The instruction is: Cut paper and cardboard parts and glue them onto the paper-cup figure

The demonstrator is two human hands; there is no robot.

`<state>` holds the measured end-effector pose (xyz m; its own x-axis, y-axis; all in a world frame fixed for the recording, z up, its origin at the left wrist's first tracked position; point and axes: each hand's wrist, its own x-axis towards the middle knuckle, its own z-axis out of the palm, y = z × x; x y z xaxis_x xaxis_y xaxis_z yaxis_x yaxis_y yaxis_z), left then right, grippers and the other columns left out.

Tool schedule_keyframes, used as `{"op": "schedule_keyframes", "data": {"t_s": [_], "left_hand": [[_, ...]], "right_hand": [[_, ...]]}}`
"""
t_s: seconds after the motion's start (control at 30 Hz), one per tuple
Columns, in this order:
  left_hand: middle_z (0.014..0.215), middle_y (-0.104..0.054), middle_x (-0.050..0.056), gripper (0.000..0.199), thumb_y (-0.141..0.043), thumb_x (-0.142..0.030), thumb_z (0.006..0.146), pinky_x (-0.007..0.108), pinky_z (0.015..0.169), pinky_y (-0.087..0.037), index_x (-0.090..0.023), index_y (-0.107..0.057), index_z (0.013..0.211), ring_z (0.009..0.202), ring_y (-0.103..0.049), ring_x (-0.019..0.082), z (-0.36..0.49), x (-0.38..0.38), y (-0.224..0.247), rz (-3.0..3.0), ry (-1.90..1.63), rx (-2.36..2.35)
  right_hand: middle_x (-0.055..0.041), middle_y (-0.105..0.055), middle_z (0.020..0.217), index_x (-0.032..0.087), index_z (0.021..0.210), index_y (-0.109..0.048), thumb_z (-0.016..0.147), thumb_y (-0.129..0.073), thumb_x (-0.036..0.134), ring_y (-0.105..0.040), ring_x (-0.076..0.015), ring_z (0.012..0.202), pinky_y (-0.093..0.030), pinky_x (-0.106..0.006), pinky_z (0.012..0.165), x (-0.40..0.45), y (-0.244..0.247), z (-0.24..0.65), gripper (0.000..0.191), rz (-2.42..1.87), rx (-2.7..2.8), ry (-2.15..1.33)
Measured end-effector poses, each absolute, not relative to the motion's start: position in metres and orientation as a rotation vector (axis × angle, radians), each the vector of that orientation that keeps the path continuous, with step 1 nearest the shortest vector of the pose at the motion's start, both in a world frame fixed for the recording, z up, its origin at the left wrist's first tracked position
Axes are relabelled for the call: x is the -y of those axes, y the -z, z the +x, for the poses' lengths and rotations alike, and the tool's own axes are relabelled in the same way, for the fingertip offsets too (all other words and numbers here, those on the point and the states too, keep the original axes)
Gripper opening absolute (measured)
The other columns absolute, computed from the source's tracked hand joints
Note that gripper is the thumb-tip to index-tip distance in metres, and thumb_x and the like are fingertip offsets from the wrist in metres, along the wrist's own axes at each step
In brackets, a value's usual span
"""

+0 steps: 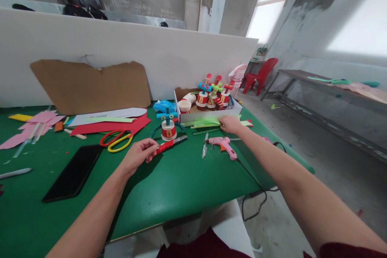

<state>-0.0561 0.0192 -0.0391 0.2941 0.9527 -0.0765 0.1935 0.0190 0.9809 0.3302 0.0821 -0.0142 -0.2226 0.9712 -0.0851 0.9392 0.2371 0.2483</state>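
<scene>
My left hand (141, 153) has its fingers closed at the rear end of a red-handled knife (165, 146), whose silver blade points right. Just behind the blade stands a small paper-cup figure (168, 130) with a blue tube head and coiled dark arms. Over by the box, my right hand (231, 124) closes its fingers on light green paper strips (208, 122); the fingertips are partly hidden. A pink glue gun (223, 144) lies in front of that hand, beside a clear thin stick (205, 147).
A white box (208, 117) holds several finished cup figures and loose cups. Red-and-yellow scissors (120, 141), a black phone or tablet (74, 172), red paper (111, 127) and pink paper pieces (42, 117) lie leftward. The glue gun's cord (252, 175) hangs over the table's edge.
</scene>
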Motion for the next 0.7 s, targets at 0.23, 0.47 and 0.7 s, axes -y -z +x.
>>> {"op": "schedule_keyframes", "data": {"t_s": [0.23,0.47,0.7], "left_hand": [[0.056,-0.054,-0.003,0.032,-0.064,-0.046,0.067,0.019,0.041,-0.034,-0.016,-0.055,0.072,0.043,-0.044,0.006,-0.056,-0.019,0.039,1.445,-0.844,-1.140],[0.056,-0.054,-0.003,0.031,-0.064,-0.045,0.065,0.019,0.041,-0.033,-0.016,-0.054,0.072,0.042,-0.043,0.007,-0.053,-0.019,0.035,1.439,-0.847,-1.147],[0.057,-0.055,-0.003,0.029,-0.064,-0.042,0.066,0.018,0.041,-0.031,-0.016,-0.054,0.071,0.043,-0.043,0.006,-0.053,-0.018,0.035,1.442,-0.853,-1.146]], "right_hand": [[-0.0090,-0.068,0.089,0.015,0.092,-0.064,0.080,-0.059,0.035,-0.059,-0.0195,0.079,-0.032,-0.025,0.058,-0.088,0.016,0.331,0.024,1.799,-2.293,-0.029],[-0.0055,-0.068,0.078,0.012,0.083,-0.066,0.079,-0.061,0.031,-0.057,-0.0145,0.069,-0.033,-0.023,0.058,-0.085,0.010,0.324,0.020,1.760,-2.351,0.135],[-0.0053,-0.068,0.079,0.013,0.087,-0.067,0.080,-0.053,0.022,-0.057,-0.0154,0.069,-0.033,-0.024,0.060,-0.071,-0.013,0.299,0.018,1.672,-2.527,0.223]]}}
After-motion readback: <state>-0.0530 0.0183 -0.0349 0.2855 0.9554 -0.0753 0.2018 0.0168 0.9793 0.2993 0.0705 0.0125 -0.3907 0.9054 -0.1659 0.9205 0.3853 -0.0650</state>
